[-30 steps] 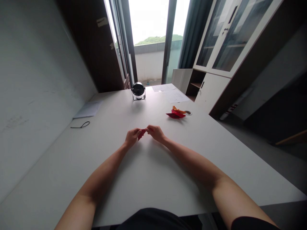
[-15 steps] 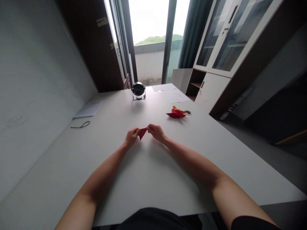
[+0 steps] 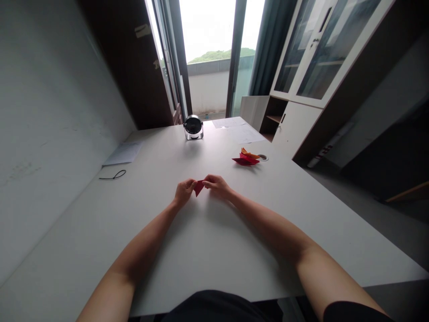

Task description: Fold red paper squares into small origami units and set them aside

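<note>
A small piece of folded red paper (image 3: 199,188) is held up between my two hands over the middle of the white table (image 3: 201,259), one pointed corner hanging down. My left hand (image 3: 184,191) pinches its left edge between thumb and fingers. At the upper right corner, my right hand (image 3: 217,184) grips the paper with thumb and curled fingers. The creases under my fingertips are hidden. Farther off to the right lies a small pile of folded red and orange papers (image 3: 247,158).
Beside the pile sits a roll of tape (image 3: 263,158). A round black device on a metal stand (image 3: 193,127) is at the back. Paper sheets (image 3: 246,134) lie back right, more sheets (image 3: 123,153) at the left wall, near a black cable tie (image 3: 114,175).
My right hand has shifted slightly left along the paper, its thumb now lying over the upper right corner. My left hand stays almost still.
</note>
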The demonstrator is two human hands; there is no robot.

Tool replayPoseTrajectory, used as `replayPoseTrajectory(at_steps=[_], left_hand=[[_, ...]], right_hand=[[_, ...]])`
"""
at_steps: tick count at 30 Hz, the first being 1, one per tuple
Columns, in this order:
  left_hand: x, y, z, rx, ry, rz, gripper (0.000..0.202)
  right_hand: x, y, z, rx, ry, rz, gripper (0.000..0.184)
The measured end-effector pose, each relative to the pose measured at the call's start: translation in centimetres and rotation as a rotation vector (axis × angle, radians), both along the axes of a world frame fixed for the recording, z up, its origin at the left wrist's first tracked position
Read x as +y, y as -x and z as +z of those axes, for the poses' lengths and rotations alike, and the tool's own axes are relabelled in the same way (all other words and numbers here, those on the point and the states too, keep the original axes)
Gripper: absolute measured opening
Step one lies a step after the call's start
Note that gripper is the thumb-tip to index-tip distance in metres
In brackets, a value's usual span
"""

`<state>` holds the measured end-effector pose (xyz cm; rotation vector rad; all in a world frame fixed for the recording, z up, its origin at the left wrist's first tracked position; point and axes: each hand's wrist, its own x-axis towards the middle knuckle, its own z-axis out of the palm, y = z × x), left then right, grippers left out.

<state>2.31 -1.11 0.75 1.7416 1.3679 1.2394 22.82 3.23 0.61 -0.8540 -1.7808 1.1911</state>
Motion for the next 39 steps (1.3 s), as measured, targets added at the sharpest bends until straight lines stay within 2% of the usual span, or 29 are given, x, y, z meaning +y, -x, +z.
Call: replayPoseTrajectory(at_steps=[10, 27, 34, 39], left_hand=[[-0.05, -0.26, -0.06, 0.023, 0.029, -0.075, 0.032], [-0.36, -0.15, 0.25, 0.208, -0.006, -0.06, 0.021], [-0.08, -0.16, -0.08, 0.245, 0.008, -0.059, 0.024], [-0.1, -0.02, 0.16, 0.189, 0.014, -0.022, 0.029]], right_hand=[[-0.34, 0.24, 0.36, 0.0, -0.052, -0.075, 0.043], [0.2, 0.14, -0.57, -0.151, -0.133, -0.037, 0.029], [-0.16, 0.07, -0.04, -0.191, -0.209, -0.094, 0.027], [0.26, -0.34, 0.0, -0.155, -0.198, -0.14, 0.03]])
